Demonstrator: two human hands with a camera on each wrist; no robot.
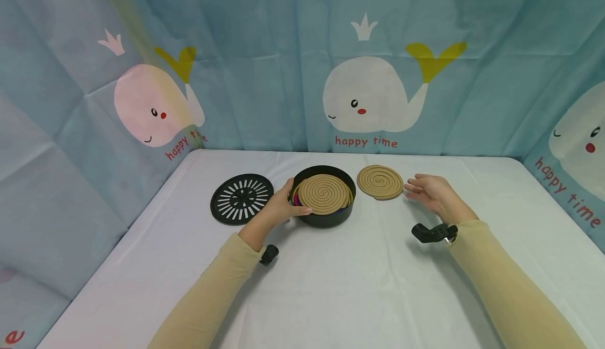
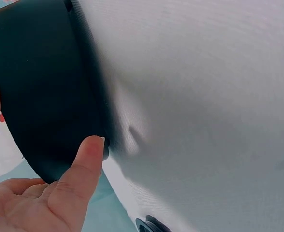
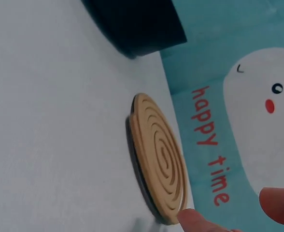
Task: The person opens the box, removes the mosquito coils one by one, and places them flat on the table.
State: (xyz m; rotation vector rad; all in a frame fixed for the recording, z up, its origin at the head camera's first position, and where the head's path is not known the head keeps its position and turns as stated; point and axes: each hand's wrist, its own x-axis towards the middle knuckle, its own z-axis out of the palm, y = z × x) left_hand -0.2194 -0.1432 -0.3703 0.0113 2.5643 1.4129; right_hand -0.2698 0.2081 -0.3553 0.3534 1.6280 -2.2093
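Observation:
A round black tin (image 1: 321,222) stands near the middle of the table. Inside it lies a tan mosquito coil (image 1: 324,194), with bits of red, purple and yellow showing beneath its edge. My left hand (image 1: 278,205) grips the tin's left side; in the left wrist view its fingers (image 2: 86,157) press the dark wall (image 2: 40,82). A second mosquito coil (image 1: 380,182) lies flat on the table to the right of the tin. My right hand (image 1: 435,196) is just right of that coil, fingers loosely spread and holding nothing. Whether a fingertip touches the coil, I cannot tell.
A round black slotted lid (image 1: 236,207) lies on the table left of the tin, partly behind my left hand. White cloth covers the table (image 1: 340,286). A blue curtain (image 1: 283,97) with whale prints hangs behind and along the sides.

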